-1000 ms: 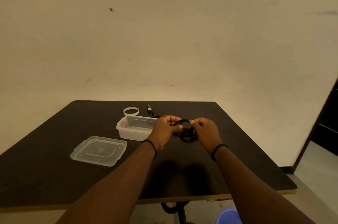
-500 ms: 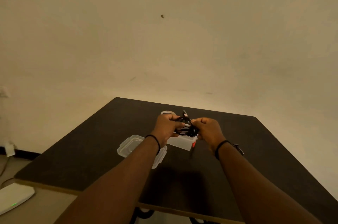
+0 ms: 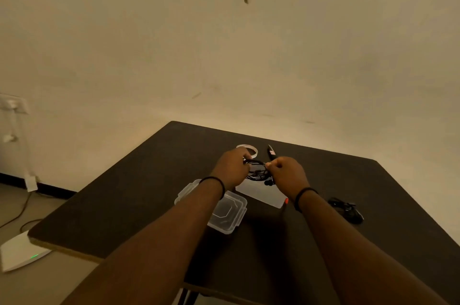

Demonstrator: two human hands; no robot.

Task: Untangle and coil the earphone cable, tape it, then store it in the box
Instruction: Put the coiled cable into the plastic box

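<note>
The coiled black earphone cable [image 3: 257, 171] is being held up above the dark table [image 3: 129, 205], gripped on one side by the curled fingers of the left hand [image 3: 230, 169] and pinched on the other by the fingertips of the right hand [image 3: 286, 174]. It is being held over the clear box [image 3: 261, 195], which is lying just below and is being partly covered by both hands, so its walls are hard to make out. The clear lid [image 3: 225, 212] is being crossed by the left forearm, with only its right half being shown. Behind the hands, near the far edge, a roll of tape [image 3: 250, 149] and scissors [image 3: 271, 153] are being half hidden. Bare tabletop is being left open to the left, out to the near left corner, and along the near edge between the forearms. To the right, another black cable bundle [image 3: 346, 210] is lying well apart from the box; its form is too dark to be read. A white device [image 3: 17, 251] with a green light is lying on the floor, being cut off at the left.
</note>
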